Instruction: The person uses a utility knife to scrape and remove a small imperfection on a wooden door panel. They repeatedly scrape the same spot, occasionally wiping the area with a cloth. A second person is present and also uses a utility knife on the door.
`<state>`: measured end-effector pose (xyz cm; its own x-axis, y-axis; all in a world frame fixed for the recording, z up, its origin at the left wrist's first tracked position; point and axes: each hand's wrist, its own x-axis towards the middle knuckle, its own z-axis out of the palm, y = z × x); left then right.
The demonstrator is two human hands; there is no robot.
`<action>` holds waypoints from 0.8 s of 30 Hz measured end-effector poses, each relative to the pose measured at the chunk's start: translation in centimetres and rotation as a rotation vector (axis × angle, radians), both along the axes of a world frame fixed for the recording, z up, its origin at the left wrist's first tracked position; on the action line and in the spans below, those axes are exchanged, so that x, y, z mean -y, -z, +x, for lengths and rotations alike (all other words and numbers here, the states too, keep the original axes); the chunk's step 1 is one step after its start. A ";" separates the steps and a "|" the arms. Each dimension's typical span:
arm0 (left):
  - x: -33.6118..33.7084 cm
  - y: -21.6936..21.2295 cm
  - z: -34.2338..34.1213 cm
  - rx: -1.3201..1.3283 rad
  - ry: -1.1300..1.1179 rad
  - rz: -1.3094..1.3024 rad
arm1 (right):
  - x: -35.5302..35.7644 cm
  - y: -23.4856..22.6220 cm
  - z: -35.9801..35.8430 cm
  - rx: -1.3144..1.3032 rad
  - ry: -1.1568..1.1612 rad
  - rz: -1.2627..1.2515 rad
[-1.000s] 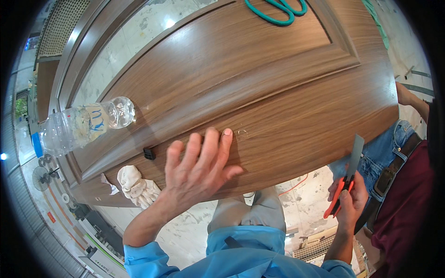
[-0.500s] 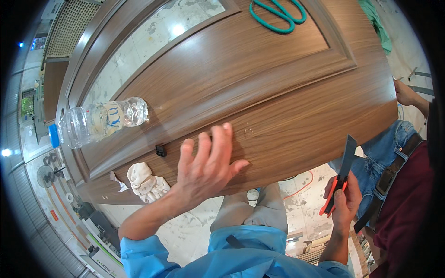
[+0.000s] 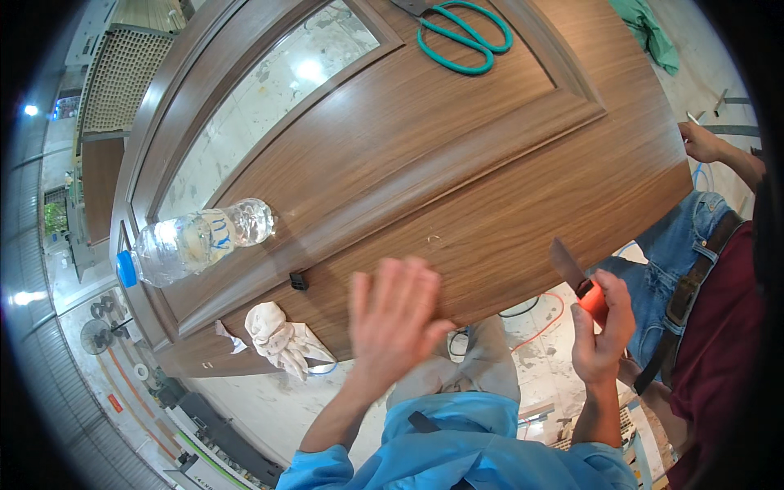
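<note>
My left hand [image 3: 396, 318] is stretched flat with the fingers extended, over the near edge of a brown wood-grain door panel [image 3: 523, 204]. It holds nothing and is slightly blurred; whether the palm touches the panel I cannot tell. To the right, my right hand [image 3: 603, 331] is closed round the red-orange handle of a utility knife [image 3: 594, 302]. The knife's dark blade points up and left, near the panel's front edge. A crumpled white cloth [image 3: 282, 335] and a small black block [image 3: 299, 281] lie on the panel left of my left hand.
A clear plastic bottle [image 3: 196, 241] with a blue cap lies toward the left. Teal-handled scissors [image 3: 465, 41] rest on the far part. Another person's hand [image 3: 702, 143] is by the right edge, their jeans [image 3: 686, 245] close to my right hand. A red hose [image 3: 543, 331] runs across the floor.
My left hand has moved right and nearer to me, its fingers straightening. My right hand has turned and lifted, tipping the knife blade leftward. The view has shifted slightly.
</note>
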<state>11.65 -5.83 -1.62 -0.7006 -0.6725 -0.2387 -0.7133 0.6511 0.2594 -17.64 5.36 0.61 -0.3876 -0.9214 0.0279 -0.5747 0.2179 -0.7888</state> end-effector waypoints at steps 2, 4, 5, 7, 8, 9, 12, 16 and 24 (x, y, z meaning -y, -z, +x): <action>0.8 0.0 4.6 0.009 -0.312 -0.278 | 0.6 0.3 0.1 -0.098 -0.038 -0.042; 0.0 -0.2 8.2 -0.109 -0.682 -0.461 | 1.1 0.2 0.3 -0.260 -0.089 -0.081; -0.7 0.0 9.2 -0.060 -0.691 -0.438 | 1.4 -0.1 0.6 -0.257 -0.031 -0.069; -1.2 0.4 10.4 -0.018 -0.733 -0.477 | 2.3 -0.8 1.2 -0.268 0.012 -0.102; -1.3 0.7 10.3 0.017 -0.783 -0.359 | 2.9 -1.4 1.8 -0.268 0.044 -0.131; -1.3 0.9 9.9 -0.045 -0.821 -0.261 | 3.4 -2.1 2.5 -0.168 0.055 -0.127; -0.6 2.0 7.3 -0.255 -0.380 -0.234 | 5.4 -2.8 6.7 0.400 0.213 -0.321; -0.8 1.3 5.1 -0.589 -0.416 -0.272 | 5.1 -3.4 10.4 0.874 0.312 -0.254; 1.8 2.9 -5.3 -0.404 -0.078 -0.221 | 1.1 -3.6 9.6 0.886 0.537 -0.272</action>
<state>6.38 -7.60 -4.48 -0.6534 -0.7307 0.1980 -0.6326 0.6706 0.3875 -8.02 4.23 4.25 -0.7232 -0.6295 -0.2841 0.3458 0.0261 -0.9380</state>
